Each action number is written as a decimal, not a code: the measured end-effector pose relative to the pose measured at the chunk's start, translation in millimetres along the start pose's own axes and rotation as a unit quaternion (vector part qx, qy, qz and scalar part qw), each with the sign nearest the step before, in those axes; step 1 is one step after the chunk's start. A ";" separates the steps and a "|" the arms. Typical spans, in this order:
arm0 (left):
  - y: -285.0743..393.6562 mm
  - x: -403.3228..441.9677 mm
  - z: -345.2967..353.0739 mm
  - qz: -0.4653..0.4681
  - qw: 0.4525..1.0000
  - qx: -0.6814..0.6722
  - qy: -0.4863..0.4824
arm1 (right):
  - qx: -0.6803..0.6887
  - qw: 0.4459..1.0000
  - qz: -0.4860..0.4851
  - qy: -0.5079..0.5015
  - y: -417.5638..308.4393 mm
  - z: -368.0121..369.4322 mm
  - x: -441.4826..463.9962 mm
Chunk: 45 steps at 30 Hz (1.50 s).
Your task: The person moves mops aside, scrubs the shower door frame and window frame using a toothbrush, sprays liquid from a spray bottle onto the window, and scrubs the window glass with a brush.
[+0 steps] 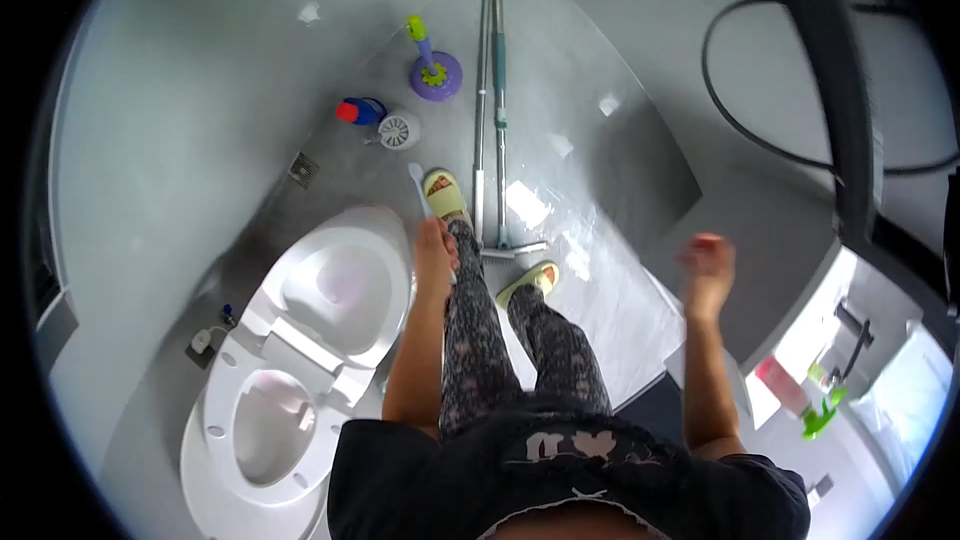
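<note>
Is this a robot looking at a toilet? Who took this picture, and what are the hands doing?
No robot here! A person wears one camera on their head, pointing down, so you see what's below them: their own arms, legs and pale-yellow slippers. The left hand grips a slim white tool, beside the open toilet. The right hand is blurry, and I can't see it holding anything. Farther off, on the grey floor, stand a purple plunger and a blue bottle with a red cap.
</note>
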<state>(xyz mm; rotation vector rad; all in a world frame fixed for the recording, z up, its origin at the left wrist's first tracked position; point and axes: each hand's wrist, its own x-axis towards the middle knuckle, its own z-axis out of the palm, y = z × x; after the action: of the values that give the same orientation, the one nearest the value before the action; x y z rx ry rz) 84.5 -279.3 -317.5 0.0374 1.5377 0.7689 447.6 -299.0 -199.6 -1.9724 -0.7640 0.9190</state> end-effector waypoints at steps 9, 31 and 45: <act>-113.1 91.6 21.0 -0.026 0.996 -0.081 0.023 | -0.459 0.844 0.052 -0.270 274.1 349.9 128.6; -170.2 124.3 19.9 0.099 0.989 0.109 -0.001 | -0.244 0.969 0.036 -0.007 388.9 421.4 244.1; -204.7 27.1 -20.5 0.267 0.964 -0.004 0.008 | -0.127 0.958 -0.241 -0.085 168.5 319.8 57.5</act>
<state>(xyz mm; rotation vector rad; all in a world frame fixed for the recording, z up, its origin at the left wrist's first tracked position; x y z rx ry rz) 148.1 -433.3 -441.2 0.4566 1.5547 1.2014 248.6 -204.6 -492.0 -1.8044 -1.4480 0.7245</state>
